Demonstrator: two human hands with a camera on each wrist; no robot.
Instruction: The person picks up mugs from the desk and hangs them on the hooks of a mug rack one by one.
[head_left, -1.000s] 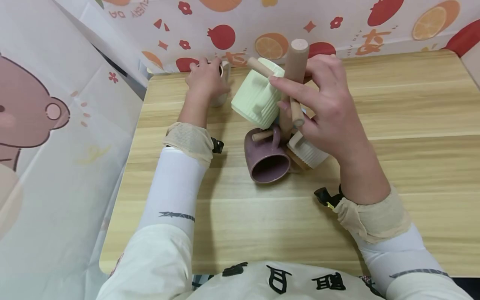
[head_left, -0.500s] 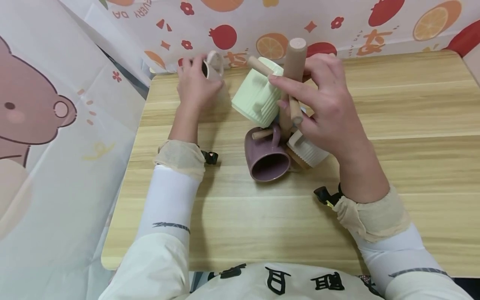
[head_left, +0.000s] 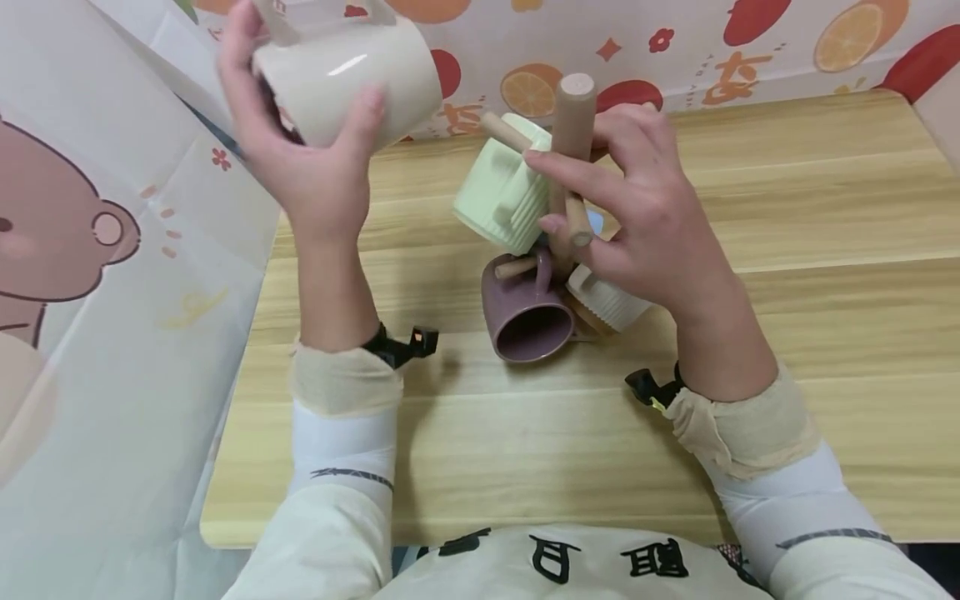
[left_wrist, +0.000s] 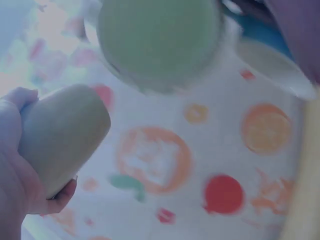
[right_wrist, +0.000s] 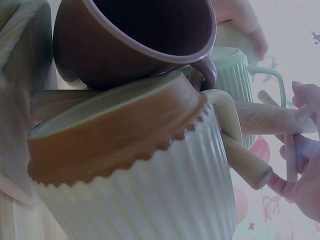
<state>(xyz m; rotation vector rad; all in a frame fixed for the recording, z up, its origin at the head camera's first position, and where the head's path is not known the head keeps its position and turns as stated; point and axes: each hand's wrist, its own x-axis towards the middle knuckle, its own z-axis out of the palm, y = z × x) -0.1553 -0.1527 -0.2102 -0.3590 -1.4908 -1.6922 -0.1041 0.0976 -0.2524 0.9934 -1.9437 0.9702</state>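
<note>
My left hand (head_left: 322, 183) holds a cream-white mug (head_left: 360, 79) in the air above the table's back left, fingers on one side and thumb on the other. The mug's handle points up and away. A wooden mug tree (head_left: 573, 125) stands near the table's middle, and my right hand (head_left: 652, 208) grips its upper part, around the pegs by the post. Hanging on its pegs are a pale green ribbed mug (head_left: 495, 196), a purple mug (head_left: 517, 312) and a white ribbed mug (right_wrist: 155, 195) with a brown rim. A blue piece (head_left: 595, 222) shows behind the post, mostly hidden.
The light wooden table (head_left: 465, 467) has a fruit-printed sheet (head_left: 705, 50) hanging along its back edge. A white sheet with a bear print (head_left: 67, 217) hangs at the left.
My left hand has picked the white mug up off the back left of the table and raised it toward the camera. The right hand has stayed on the mug tree.
</note>
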